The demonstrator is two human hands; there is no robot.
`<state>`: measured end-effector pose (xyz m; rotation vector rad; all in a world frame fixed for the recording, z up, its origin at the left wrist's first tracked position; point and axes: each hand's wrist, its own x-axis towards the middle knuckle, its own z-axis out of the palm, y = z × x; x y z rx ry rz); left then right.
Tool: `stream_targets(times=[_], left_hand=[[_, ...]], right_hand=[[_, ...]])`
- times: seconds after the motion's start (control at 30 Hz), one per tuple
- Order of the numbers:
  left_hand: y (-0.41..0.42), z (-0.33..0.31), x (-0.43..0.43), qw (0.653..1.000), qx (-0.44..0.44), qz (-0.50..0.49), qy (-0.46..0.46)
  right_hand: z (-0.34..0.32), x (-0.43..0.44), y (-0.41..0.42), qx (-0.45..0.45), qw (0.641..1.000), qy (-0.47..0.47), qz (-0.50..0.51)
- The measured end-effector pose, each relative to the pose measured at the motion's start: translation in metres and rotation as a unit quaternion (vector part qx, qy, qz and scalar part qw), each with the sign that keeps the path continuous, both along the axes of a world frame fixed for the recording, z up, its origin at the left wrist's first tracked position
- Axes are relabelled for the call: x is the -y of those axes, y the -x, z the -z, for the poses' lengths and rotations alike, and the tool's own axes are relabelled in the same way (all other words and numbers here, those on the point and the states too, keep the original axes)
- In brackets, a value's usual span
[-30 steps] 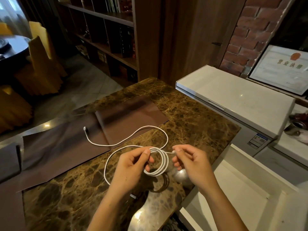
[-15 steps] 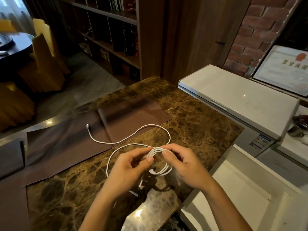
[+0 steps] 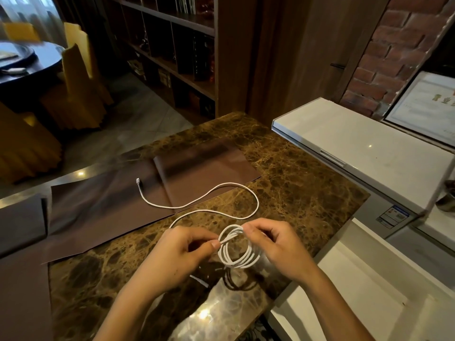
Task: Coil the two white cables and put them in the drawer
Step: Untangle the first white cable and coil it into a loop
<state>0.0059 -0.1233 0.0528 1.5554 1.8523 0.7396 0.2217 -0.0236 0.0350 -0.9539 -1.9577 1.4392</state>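
A white cable [image 3: 236,252] is partly wound into a small coil of several loops, held just above the brown marble counter [image 3: 307,193]. My left hand [image 3: 177,257] pinches the coil's left side between thumb and fingers. My right hand [image 3: 278,244] grips its top right. The loose tail [image 3: 253,200] snakes away over the counter, and its plug end [image 3: 138,181] lies on a brown mat [image 3: 197,168]. A short white piece [image 3: 199,281] shows under my left hand. An open white drawer [image 3: 369,286] sits at the lower right. I see no second cable.
A white chest appliance [image 3: 357,146] stands right of the counter, with a framed certificate [image 3: 423,107] behind it. More brown mats [image 3: 22,217] cover the counter's left part. Bookshelves [image 3: 172,45], yellow chairs [image 3: 78,89] and a dark round table [image 3: 24,60] lie beyond.
Another loop has been wound onto the coil. My right hand came in from the right to grip it, and the loose loop beside my left hand has shrunk.
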Motion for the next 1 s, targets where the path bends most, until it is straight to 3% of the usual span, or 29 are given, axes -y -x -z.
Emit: stream_targets(times=[0.23, 0.47, 0.77, 1.0], left_hand=[[-0.007, -0.001, 0.004, 0.999, -0.023, 0.007, -0.023], [-0.009, 0.0, 0.002, 0.994, -0.101, 0.019, -0.033], [0.012, -0.009, 0.013, 0.993, -0.115, 0.006, -0.019], [0.02, -0.002, 0.025, 0.999, -0.018, -0.042, -0.012]], right_hand=[[0.003, 0.0, 0.006, 0.055, 0.998, -0.024, -0.016], [0.004, -0.003, 0.011, 0.039, 0.998, -0.015, -0.042], [0.007, -0.006, 0.021, 0.019, 0.998, -0.031, -0.056], [0.012, 0.005, 0.073, -0.019, 0.993, 0.011, -0.119]])
